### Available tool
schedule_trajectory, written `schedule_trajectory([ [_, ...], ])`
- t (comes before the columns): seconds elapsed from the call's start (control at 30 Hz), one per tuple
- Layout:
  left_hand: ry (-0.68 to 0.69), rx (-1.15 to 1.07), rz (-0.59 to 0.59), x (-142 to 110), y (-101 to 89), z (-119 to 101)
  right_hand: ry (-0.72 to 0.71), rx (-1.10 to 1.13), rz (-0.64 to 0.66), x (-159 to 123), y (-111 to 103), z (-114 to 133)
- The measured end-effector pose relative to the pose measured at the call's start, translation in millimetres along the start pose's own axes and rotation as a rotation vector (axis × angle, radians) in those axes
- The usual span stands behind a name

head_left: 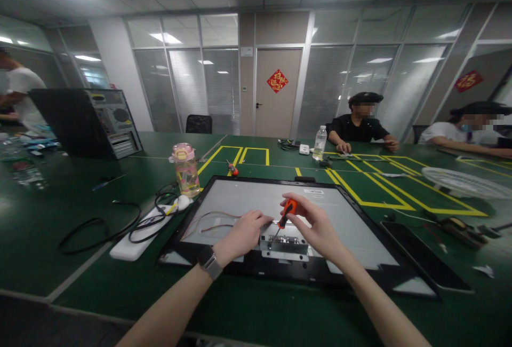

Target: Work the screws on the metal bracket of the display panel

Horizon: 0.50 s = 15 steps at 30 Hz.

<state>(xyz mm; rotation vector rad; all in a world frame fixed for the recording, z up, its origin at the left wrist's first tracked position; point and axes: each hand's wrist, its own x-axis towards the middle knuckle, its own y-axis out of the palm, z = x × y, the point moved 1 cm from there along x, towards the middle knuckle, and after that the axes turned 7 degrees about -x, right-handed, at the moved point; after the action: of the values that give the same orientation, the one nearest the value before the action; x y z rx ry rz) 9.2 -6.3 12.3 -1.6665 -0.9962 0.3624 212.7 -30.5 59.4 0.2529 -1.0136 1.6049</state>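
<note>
While right hand (316, 224) grips screwdriver (285, 218), tip on bracket (285, 244) at panel's (248, 197) 6 o'clock; left hand (244, 234) loosely curled, steadying bracket. Risk: tip slips, scratches panel; snags wires (208, 221) at 9 o'clock.

Two hands: left (244, 235), right (316, 227). One screwdriver held (287, 213), another lying loose (232, 168). One panel (248, 197). Two bottles (186, 170) (319, 143). One computer case (90, 121). Three other people.

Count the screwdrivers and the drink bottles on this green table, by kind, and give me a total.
Screwdrivers: 3 (orange-handled, in the right hand; red; blue)
Drink bottles: 2 (pink-lidded; clear water bottle)
Total: 5
</note>
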Motion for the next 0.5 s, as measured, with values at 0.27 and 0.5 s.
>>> schedule_trajectory([
  [0.27,-0.007,-0.008,0.004,-1.5,-0.2,-1.1,0.008,0.078,0.02,-0.5,2.7,-3.2],
  [0.5,0.003,-0.009,-0.01,-0.9,-0.1,0.0,-0.106,-0.145,-0.064,-1.2,2.0,-0.6],
])
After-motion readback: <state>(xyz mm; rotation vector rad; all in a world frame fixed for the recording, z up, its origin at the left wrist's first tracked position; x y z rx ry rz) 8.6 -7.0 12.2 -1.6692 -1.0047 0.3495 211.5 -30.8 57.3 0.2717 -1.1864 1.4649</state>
